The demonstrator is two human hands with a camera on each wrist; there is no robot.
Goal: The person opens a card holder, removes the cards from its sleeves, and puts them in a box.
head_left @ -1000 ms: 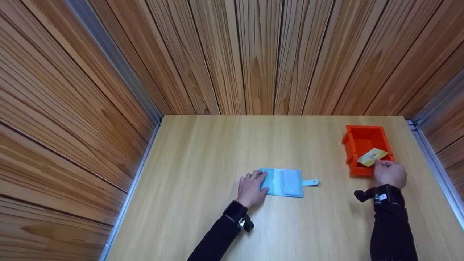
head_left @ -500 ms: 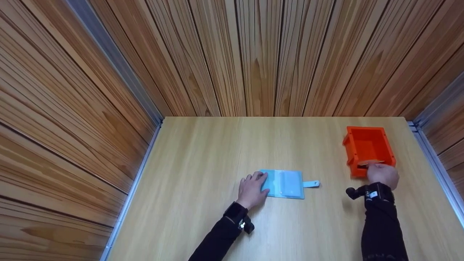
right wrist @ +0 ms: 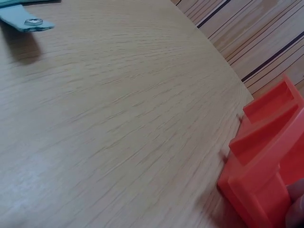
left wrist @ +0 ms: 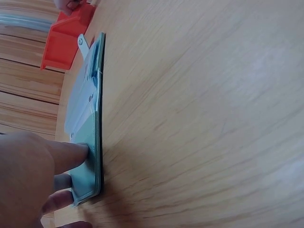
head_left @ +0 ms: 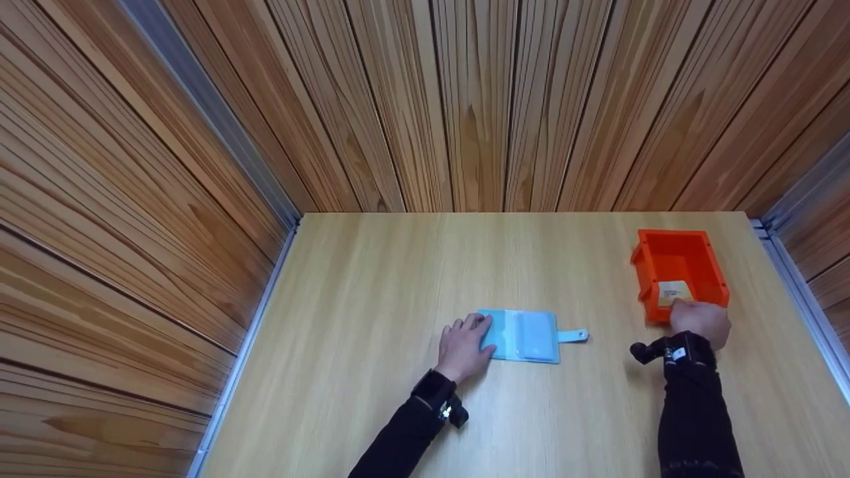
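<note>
A light-blue card holder (head_left: 521,335) lies unfolded on the table, with clear sleeves inside and a snap strap (head_left: 573,336) pointing right. My left hand (head_left: 463,348) rests on its left flap, fingers spread over the edge. In the left wrist view the thumb (left wrist: 71,156) presses the flap's inner face. At the near end of an orange bin (head_left: 687,255), my right hand (head_left: 700,322) reaches over the rim and pinches a small pale-yellow card (head_left: 673,291) inside the bin. Its fingertips are mostly hidden in the head view; only some fingers (right wrist: 295,204) show in the right wrist view.
The bin stands at the table's back right, near the metal rail (head_left: 800,302). Wood-plank walls (head_left: 478,106) close off the back and sides. Bare tabletop (head_left: 372,279) lies between the card holder and the back wall.
My right hand has shifted left along the bin's near rim. The card turned from raised over the rim, through edge-on, to face up inside the bin. The left hand stays on the card holder.
</note>
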